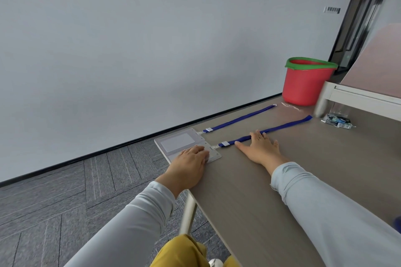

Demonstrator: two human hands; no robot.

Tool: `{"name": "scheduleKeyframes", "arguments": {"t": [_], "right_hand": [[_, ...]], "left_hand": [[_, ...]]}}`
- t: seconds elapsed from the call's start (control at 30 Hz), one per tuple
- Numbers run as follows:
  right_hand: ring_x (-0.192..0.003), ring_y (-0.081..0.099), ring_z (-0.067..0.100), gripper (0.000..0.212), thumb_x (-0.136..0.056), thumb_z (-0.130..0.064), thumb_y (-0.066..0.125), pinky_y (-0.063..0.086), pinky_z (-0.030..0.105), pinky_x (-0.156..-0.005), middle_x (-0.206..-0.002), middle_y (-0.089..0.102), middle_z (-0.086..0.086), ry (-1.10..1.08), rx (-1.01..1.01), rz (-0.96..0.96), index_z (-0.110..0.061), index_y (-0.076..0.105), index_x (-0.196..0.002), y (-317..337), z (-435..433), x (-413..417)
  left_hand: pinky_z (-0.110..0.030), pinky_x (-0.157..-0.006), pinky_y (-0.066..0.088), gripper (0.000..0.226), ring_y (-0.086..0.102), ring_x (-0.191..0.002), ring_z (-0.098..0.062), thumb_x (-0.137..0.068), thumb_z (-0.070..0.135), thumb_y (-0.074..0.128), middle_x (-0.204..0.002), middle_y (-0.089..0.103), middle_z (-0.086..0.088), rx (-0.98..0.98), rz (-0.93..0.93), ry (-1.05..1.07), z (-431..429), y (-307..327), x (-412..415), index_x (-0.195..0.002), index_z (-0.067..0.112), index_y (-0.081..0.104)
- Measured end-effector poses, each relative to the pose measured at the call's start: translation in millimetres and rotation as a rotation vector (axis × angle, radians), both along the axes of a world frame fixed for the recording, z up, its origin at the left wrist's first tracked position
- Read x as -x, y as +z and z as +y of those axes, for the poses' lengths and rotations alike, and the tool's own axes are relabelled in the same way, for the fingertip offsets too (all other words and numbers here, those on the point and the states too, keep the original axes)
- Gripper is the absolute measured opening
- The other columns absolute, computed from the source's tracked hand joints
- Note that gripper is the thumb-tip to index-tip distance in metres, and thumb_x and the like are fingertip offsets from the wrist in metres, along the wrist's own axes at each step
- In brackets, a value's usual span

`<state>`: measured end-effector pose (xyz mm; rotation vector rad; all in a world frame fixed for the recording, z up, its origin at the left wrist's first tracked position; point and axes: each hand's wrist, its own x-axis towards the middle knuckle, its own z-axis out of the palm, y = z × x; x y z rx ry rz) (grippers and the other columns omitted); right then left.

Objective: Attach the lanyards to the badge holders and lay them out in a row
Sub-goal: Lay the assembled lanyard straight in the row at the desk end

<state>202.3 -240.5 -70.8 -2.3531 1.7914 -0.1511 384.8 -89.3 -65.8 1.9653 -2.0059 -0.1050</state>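
Two clear badge holders lie side by side at the table's left corner. The far badge holder (178, 141) is clipped to a blue lanyard (238, 119) that runs straight toward the red bucket. My left hand (188, 162) rests flat on the near badge holder (213, 155), covering most of it. A second blue lanyard (286, 125) leaves that holder's clip and stretches to the right. My right hand (260, 147) lies flat with spread fingers on this lanyard, close to its clip end.
A red bucket with a green rim (306, 81) stands at the table's far end. A small clear wrapper (289, 106) lies before it. A white-framed shelf (355, 95) sits at the right, with a packet (338, 121) beneath it. The table edge (208, 208) runs below my left wrist.
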Motion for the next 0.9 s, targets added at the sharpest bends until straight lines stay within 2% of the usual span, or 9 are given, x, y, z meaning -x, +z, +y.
{"name": "scheduleKeyframes", "arguments": {"t": [0.13,0.27,0.43,0.7,0.9], "right_hand": [[-0.146,0.004,0.023,0.085,-0.084,-0.071,0.031,0.009,0.053,-0.116,-0.159,0.007,0.003,0.003,-0.01,-0.007,-0.018,0.015,-0.148,1,-1,0],[-0.146,0.003,0.024,0.082,-0.086,-0.067,0.033,0.01,0.053,-0.116,-0.159,0.003,0.004,0.023,-0.01,-0.055,-0.019,0.012,-0.149,4,-1,2],[-0.145,0.013,0.027,0.071,-0.092,-0.054,0.038,0.018,0.047,-0.114,-0.157,0.01,0.009,-0.008,0.034,-0.143,-0.013,0.019,-0.146,9,-13,19],[-0.144,0.015,0.029,0.061,-0.095,-0.049,0.031,0.019,0.045,-0.115,-0.156,0.013,0.013,-0.123,0.003,-0.094,-0.015,0.025,-0.145,13,-62,59],[-0.138,0.03,0.026,0.054,-0.095,-0.043,0.037,0.027,0.04,-0.113,-0.147,0.036,0.013,-0.071,-0.005,-0.18,-0.008,0.042,-0.135,12,-87,54]], "left_hand": [[-0.028,-0.103,0.028,0.032,0.041,-0.124,-0.021,-0.098,0.019,0.03,-0.136,0.045,-0.003,-0.006,-0.008,0.003,-2,1,1,-0.121,0.012,0.052],[-0.036,-0.111,0.026,0.041,0.03,-0.135,-0.022,-0.099,0.024,0.03,-0.149,0.032,-0.002,-0.053,-0.01,0.01,-9,10,3,-0.138,0.016,0.039],[-0.032,-0.112,0.024,0.041,0.03,-0.135,-0.017,-0.098,0.02,0.032,-0.147,0.035,-0.001,-0.039,-0.066,-0.082,-35,27,17,-0.139,0.015,0.036],[-0.034,-0.104,0.038,0.036,0.045,-0.122,-0.016,-0.097,0.016,0.033,-0.134,0.05,-0.001,-0.032,-0.132,-0.298,-113,40,56,-0.128,0.015,0.05],[-0.039,-0.087,0.048,0.031,0.054,-0.104,-0.02,-0.092,0.011,0.037,-0.114,0.058,-0.003,-0.066,-0.238,-0.346,-163,35,64,-0.11,0.014,0.063]]}}
